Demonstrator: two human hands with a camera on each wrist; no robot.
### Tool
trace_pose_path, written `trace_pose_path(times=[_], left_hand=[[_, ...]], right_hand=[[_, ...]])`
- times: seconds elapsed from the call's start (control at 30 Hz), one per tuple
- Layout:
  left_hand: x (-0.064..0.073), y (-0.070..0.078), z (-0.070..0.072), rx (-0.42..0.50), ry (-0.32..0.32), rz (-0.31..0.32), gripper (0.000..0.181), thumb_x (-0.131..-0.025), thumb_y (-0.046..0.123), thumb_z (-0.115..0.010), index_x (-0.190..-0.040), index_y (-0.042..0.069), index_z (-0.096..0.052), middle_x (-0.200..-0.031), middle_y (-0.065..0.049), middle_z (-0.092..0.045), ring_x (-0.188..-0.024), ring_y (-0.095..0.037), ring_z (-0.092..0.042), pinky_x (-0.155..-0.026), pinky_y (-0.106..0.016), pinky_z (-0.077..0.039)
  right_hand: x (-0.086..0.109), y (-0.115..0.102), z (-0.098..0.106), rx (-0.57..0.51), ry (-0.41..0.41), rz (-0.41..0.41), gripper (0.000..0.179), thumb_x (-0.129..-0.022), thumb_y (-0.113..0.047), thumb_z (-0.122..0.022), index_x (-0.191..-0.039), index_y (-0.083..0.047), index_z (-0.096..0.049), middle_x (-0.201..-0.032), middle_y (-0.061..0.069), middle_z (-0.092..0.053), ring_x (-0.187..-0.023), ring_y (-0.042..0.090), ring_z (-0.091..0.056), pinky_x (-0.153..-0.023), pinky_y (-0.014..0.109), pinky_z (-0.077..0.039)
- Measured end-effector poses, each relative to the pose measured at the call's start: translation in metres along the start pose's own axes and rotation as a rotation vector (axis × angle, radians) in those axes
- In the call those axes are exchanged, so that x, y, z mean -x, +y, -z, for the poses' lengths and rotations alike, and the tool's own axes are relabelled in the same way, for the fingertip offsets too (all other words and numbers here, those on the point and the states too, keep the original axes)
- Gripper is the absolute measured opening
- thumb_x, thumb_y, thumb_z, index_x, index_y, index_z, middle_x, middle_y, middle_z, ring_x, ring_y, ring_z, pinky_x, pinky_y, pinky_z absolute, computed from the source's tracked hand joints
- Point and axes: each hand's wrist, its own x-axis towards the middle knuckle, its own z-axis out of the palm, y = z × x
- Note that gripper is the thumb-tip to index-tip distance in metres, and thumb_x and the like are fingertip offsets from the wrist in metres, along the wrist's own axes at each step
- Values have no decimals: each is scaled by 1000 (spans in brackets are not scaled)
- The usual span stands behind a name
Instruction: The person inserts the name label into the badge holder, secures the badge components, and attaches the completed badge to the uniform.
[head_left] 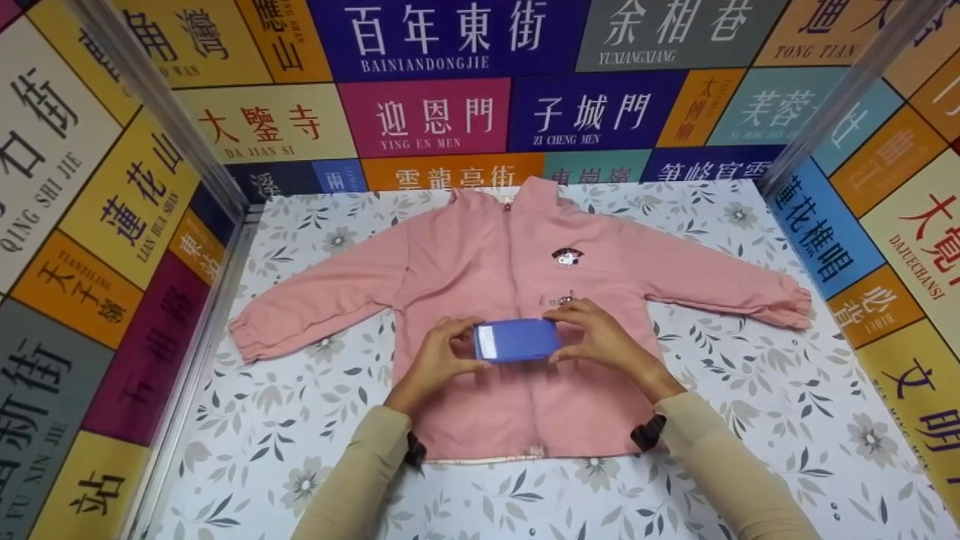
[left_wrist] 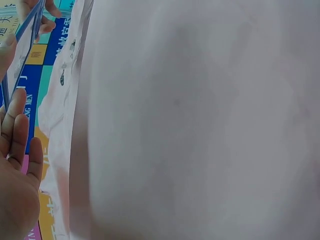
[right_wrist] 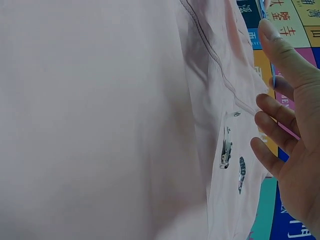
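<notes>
A pink zip jacket (head_left: pixel 465 405) lies spread flat with both sleeves out, its front facing up and its zip closed down the middle. Above its lower front, my two hands hold a small flat blue rectangular object (head_left: pixel 525 341) with a white patch at its left end. My left hand (head_left: pixel 439 356) pinches the left end between thumb and fingers. At the opposite end, my right hand (head_left: pixel 607 341) pinches it the same way. In the left wrist view the object (left_wrist: pixel 22 55) appears edge-on, with a pale face and blue rim; its exact kind is unclear.
Under the jacket is a white tabletop (head_left: pixel 750 420) with a grey leaf and flower print. Panels (head_left: pixel 427 116) printed with coloured blocks and lettering stand at the back and both sides. A dark band (head_left: pixel 649 433) is on the right wrist.
</notes>
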Motion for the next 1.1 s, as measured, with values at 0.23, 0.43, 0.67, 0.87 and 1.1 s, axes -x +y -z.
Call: trace_pose_path(times=[0.23,0.43,0.67,0.87,1.1], left_hand=[[1,2,0,-6,-3,17,72,-63,17,-93,-127,2,-65,-98,-9,-71,-93,-20,-57,-83,-35,-58],[1,4,-1,-5,0,16,71,-63,13,-93,-126,1,-65,-96,-9,-70,-91,-22,-57,-82,-35,-58],[0,2,-2,-1,6,11,71,-62,14,-93,-126,1,-65,-95,-9,-70,-90,-22,-57,-81,-34,-58],[1,2,-2,1,8,14,71,-62,13,-93,-126,2,-65,-96,-9,-70,-91,-22,-57,-82,-35,-58],[1,1,-2,1,13,14,72,-62,15,-93,-127,2,-65,-94,-9,-69,-90,-21,-56,-82,-35,-57]], right_hand=[[-3,-1,-2,20,1,8,75,-62,-36,-92,-131,-23,-65,-130,4,-61,-125,26,-52,-110,49,-42],[-4,-2,-4,24,11,28,76,-59,-33,-94,-129,-20,-66,-127,5,-63,-122,26,-54,-108,49,-43],[-6,-3,-5,16,3,21,75,-61,-33,-93,-130,-22,-66,-125,3,-62,-120,24,-54,-108,48,-44],[-7,-3,-4,16,1,16,75,-61,-35,-93,-131,-22,-65,-128,4,-62,-123,26,-54,-110,49,-42],[-6,-3,-5,12,-8,10,76,-63,-35,-92,-133,-21,-64,-133,5,-61,-128,27,-51,-112,50,-40]])
